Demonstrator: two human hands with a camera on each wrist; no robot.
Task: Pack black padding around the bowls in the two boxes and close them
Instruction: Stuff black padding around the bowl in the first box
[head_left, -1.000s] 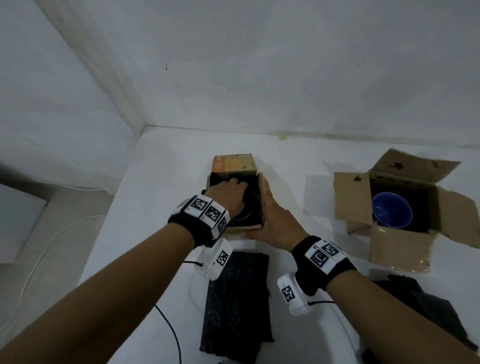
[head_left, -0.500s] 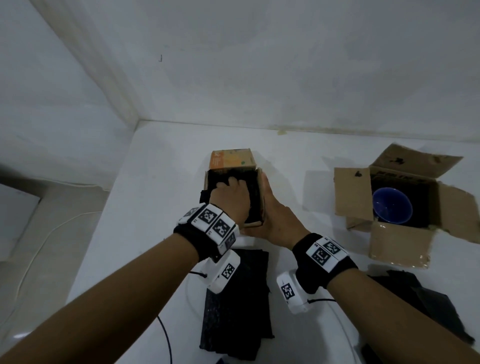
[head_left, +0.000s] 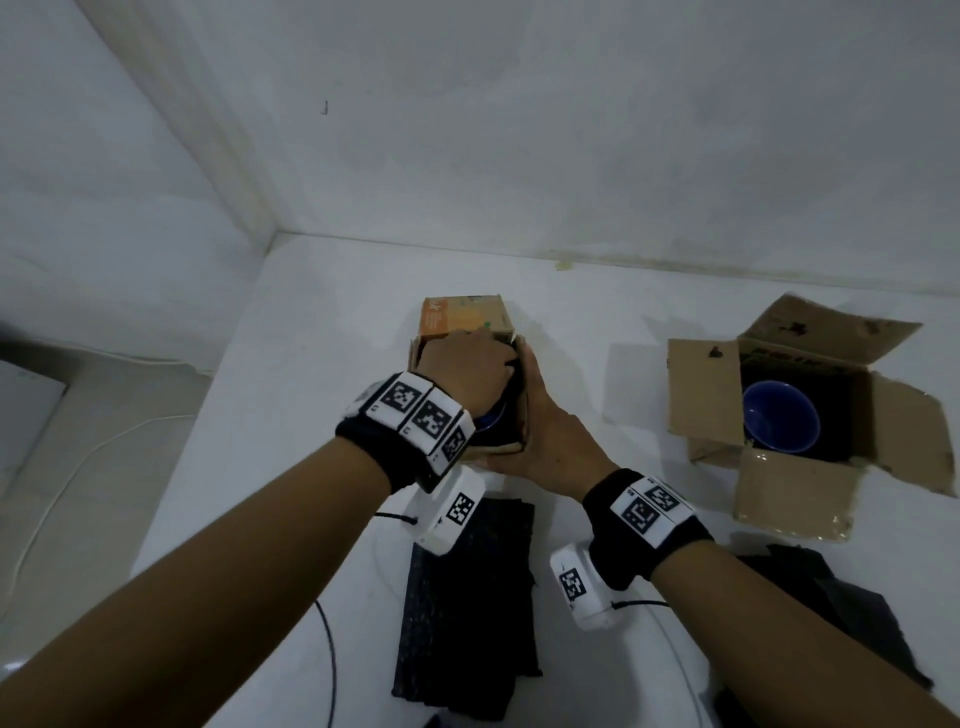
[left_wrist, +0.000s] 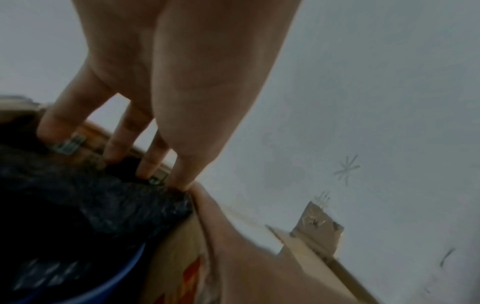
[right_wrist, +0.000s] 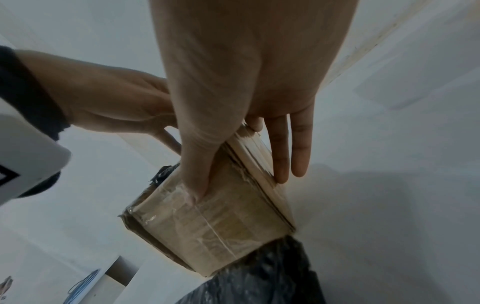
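Small box (head_left: 470, 322): at 12 o'clock from the person, on the white table (head_left: 322, 338); printed orange flap raised at the far side. Contents mostly hidden by the left hand (head_left: 467, 364); a sliver of blue bowl (head_left: 491, 418) shows at its near edge.

Left hand: inside the small box, straight fingers (left_wrist: 153, 162) pushing black padding (left_wrist: 98, 197) down along the far wall, above the bowl rim (left_wrist: 122, 273). Nothing pinched.

Right hand (head_left: 550, 441): flat against the box's 3 o'clock wall, fingers (right_wrist: 283, 156) extended along the cardboard and thumb on the near taped face; fingertips partly hidden in the head view.

Large box (head_left: 810, 410): at 2 o'clock, flaps open, second blue bowl (head_left: 779, 415) within, dark lining around it hard to make out.

Loose padding sheets (head_left: 467, 608): at 6 o'clock, near edge cut off. Second dark pile (head_left: 831, 597) at 4 o'clock, partly hidden behind the right forearm.
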